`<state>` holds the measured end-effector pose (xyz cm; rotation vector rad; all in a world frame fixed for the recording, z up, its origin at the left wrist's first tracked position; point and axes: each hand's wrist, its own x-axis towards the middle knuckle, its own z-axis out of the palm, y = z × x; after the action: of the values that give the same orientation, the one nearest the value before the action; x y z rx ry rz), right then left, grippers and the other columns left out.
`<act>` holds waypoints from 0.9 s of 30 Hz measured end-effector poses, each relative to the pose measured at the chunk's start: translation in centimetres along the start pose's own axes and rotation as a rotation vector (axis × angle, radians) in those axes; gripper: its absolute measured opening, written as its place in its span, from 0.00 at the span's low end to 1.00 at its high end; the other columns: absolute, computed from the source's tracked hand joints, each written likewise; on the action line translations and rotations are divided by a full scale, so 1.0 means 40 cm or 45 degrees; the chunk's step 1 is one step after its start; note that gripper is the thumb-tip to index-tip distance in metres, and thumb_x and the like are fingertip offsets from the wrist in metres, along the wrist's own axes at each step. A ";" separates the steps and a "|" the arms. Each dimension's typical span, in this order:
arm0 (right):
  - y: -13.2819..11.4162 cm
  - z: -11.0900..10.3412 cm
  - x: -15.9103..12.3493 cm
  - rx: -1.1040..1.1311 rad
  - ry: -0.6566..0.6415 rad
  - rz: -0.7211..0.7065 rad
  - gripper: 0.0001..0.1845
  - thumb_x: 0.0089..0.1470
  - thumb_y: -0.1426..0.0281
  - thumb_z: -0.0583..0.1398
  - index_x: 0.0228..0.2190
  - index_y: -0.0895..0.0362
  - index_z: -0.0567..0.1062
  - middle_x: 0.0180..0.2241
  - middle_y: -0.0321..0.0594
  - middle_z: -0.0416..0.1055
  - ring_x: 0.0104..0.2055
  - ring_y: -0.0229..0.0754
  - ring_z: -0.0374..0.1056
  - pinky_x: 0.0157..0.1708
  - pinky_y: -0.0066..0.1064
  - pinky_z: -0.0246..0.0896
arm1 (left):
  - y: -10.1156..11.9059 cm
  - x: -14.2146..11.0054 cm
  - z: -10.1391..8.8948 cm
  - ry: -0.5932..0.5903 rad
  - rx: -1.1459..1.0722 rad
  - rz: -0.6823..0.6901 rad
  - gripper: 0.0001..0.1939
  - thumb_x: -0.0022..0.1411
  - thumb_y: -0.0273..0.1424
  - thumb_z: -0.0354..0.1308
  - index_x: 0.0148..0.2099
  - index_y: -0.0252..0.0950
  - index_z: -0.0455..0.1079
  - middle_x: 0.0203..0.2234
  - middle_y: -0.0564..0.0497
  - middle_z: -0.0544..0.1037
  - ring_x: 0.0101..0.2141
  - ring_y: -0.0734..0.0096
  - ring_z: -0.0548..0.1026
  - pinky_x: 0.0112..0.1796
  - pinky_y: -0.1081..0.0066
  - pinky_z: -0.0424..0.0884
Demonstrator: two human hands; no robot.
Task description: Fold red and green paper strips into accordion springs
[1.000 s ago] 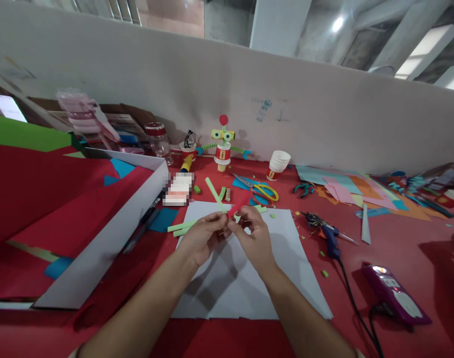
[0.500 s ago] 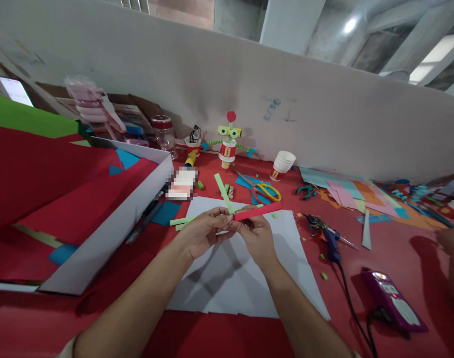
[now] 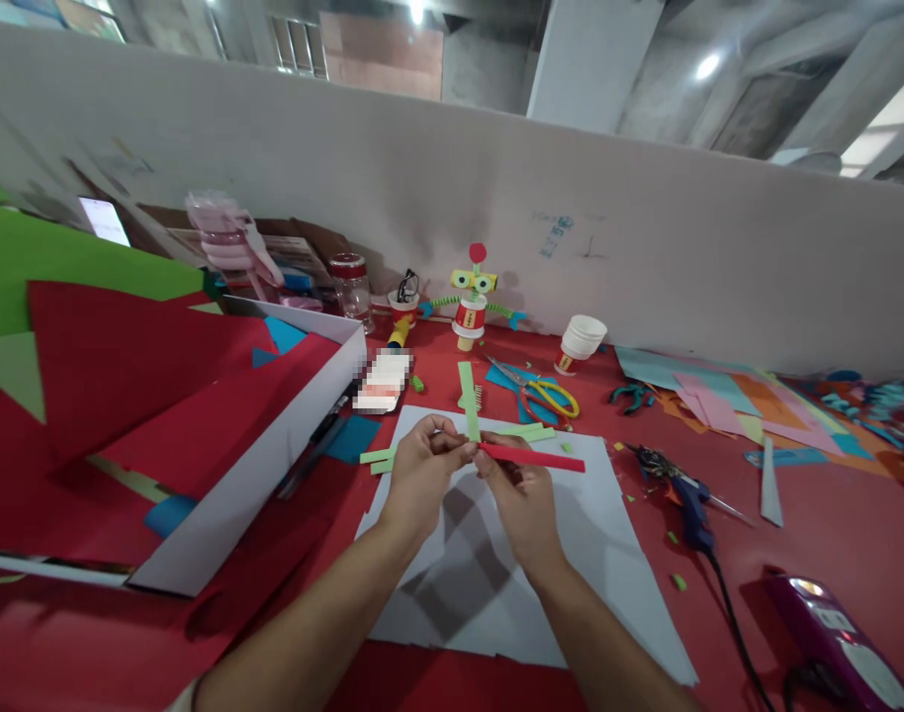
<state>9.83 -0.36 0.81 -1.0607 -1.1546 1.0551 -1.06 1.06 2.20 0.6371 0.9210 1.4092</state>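
A light green paper strip (image 3: 468,398) and a red paper strip (image 3: 545,458) meet at one end, roughly at a right angle. My left hand (image 3: 424,480) pinches this corner between thumb and fingers. From the other side, my right hand (image 3: 522,502) is closed on the same joint, its fingers behind the red strip. The green strip points away from me, the red one to the right. How the ends overlap is hidden by my fingertips. Beneath both hands lies a large white sheet (image 3: 497,603). Loose green strips (image 3: 530,432) rest near its far edge.
Yellow-and-red-handled scissors (image 3: 548,398) lie beyond the sheet. A paper-cup robot figure (image 3: 470,314) and stacked cups (image 3: 581,341) stand by the wall. To the right are a glue gun (image 3: 693,509) and its purple box (image 3: 842,633); left, a white box (image 3: 266,475) holds coloured paper.
The joined strips have turned clockwise: the green one is now nearly straight ahead, the red one tips slightly toward me. My view has shifted up and left; another person's hand at right is out of view.
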 end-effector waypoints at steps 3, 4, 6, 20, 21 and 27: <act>0.006 0.004 -0.002 0.091 0.015 0.100 0.11 0.48 0.65 0.64 0.35 0.55 0.78 0.32 0.40 0.76 0.31 0.40 0.69 0.34 0.34 0.65 | 0.002 -0.003 0.001 -0.008 0.017 0.008 0.16 0.38 0.23 0.66 0.27 0.38 0.60 0.14 0.58 0.72 0.20 0.75 0.70 0.28 0.74 0.64; 0.008 0.004 -0.002 0.133 0.025 0.128 0.11 0.48 0.65 0.64 0.35 0.56 0.78 0.31 0.39 0.76 0.30 0.39 0.68 0.33 0.33 0.65 | 0.001 -0.004 0.002 -0.009 0.016 0.001 0.16 0.39 0.24 0.66 0.27 0.38 0.61 0.14 0.58 0.73 0.20 0.75 0.70 0.27 0.73 0.64; 0.013 0.004 0.000 0.243 0.042 0.180 0.10 0.47 0.65 0.65 0.34 0.56 0.78 0.29 0.38 0.76 0.29 0.37 0.68 0.33 0.32 0.64 | -0.003 -0.006 0.003 -0.014 0.028 -0.006 0.16 0.39 0.25 0.67 0.29 0.37 0.62 0.16 0.57 0.75 0.20 0.74 0.71 0.28 0.73 0.65; -0.002 -0.004 0.018 0.683 0.044 0.416 0.07 0.41 0.68 0.68 0.23 0.59 0.78 0.22 0.35 0.73 0.26 0.32 0.66 0.29 0.24 0.64 | -0.014 -0.006 0.002 -0.013 0.252 0.139 0.05 0.50 0.29 0.60 0.31 0.36 0.67 0.22 0.54 0.76 0.28 0.71 0.75 0.34 0.72 0.67; -0.003 -0.005 0.019 0.700 0.049 0.445 0.08 0.40 0.68 0.69 0.22 0.59 0.78 0.22 0.35 0.73 0.25 0.32 0.66 0.29 0.23 0.64 | -0.015 -0.005 0.003 -0.010 0.247 0.135 0.05 0.49 0.29 0.60 0.31 0.36 0.67 0.23 0.54 0.76 0.28 0.71 0.75 0.34 0.72 0.67; -0.002 -0.009 0.025 0.804 0.058 0.574 0.08 0.38 0.70 0.70 0.23 0.59 0.77 0.22 0.34 0.73 0.24 0.30 0.66 0.27 0.21 0.64 | -0.010 -0.011 0.009 -0.015 0.229 0.117 0.07 0.46 0.28 0.63 0.30 0.36 0.69 0.22 0.54 0.76 0.27 0.72 0.74 0.33 0.72 0.67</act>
<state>10.29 0.58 1.04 -0.8354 -0.4789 1.6032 -0.51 0.63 2.13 0.8312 1.0278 1.4123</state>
